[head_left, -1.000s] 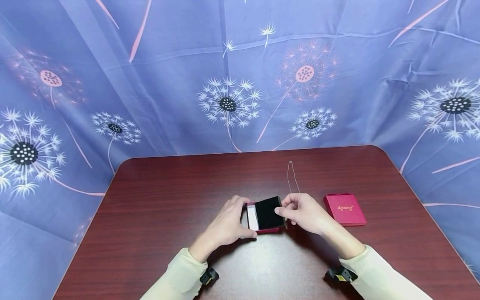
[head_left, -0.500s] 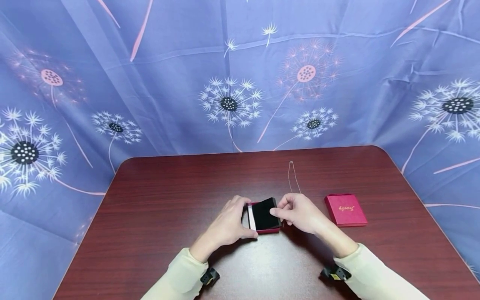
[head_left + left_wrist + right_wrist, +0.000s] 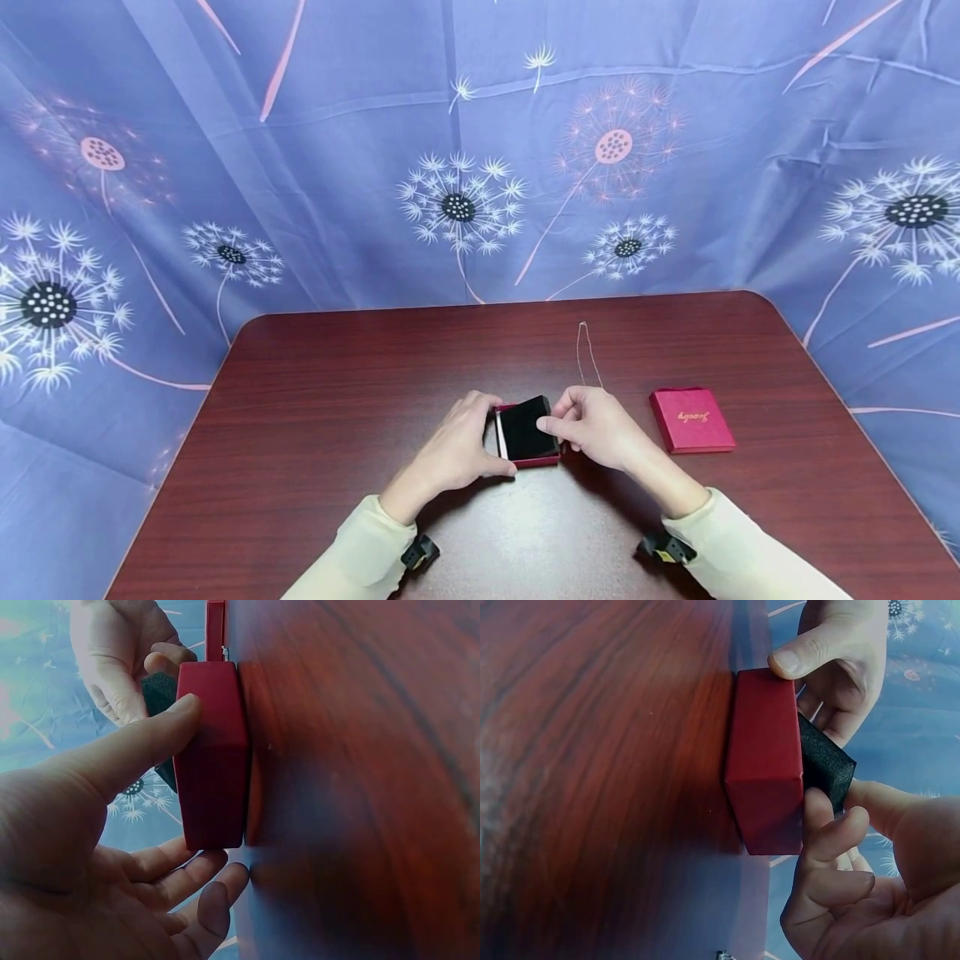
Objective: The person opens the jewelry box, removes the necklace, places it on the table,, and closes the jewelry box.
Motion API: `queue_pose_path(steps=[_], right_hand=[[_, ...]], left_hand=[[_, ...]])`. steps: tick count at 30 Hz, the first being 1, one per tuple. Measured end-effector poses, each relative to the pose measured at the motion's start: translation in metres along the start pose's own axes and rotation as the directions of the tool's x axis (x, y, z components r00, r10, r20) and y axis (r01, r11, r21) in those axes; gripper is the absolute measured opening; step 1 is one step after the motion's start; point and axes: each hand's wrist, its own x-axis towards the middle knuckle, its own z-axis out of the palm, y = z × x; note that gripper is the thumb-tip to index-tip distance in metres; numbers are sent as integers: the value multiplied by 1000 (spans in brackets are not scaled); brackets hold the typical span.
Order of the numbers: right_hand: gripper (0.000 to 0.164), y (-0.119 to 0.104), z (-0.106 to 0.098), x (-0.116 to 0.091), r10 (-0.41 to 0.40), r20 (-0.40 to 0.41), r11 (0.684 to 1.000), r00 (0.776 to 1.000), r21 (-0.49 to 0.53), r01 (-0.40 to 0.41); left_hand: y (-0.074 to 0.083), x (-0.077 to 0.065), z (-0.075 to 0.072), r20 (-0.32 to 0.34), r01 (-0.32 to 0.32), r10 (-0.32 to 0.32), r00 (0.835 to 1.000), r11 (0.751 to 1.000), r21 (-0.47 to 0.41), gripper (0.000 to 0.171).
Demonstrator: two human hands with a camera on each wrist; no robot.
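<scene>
Black pad [image 3: 520, 431] is sliding left over the box [image 3: 537, 462], right hand [image 3: 600, 427] pinching it, left hand [image 3: 459, 442] gripping the box.

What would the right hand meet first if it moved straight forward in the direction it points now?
First the black pad, which the right hand pinches, tilted and partly out of the red box. Beyond it, probably the left hand across the box, though depth is hard to judge.

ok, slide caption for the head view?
Left hand holds a red box, right hand a tilted black insert partly inside; thin chain lies beyond.
</scene>
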Motion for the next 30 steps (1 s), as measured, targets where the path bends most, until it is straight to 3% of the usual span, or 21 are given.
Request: queue_pose_path(steps=[21,30], right_hand=[[21,-6,8,-1,-37,-4,999,999,-22,37],[19,-10,9,-3,-83,-41,988,996,-134,76]], left_hand=[[2,0,-1,6,-9,9,1000,1000,15,83],[2,0,-2,8,-12,11,1000,1000,21,84]])
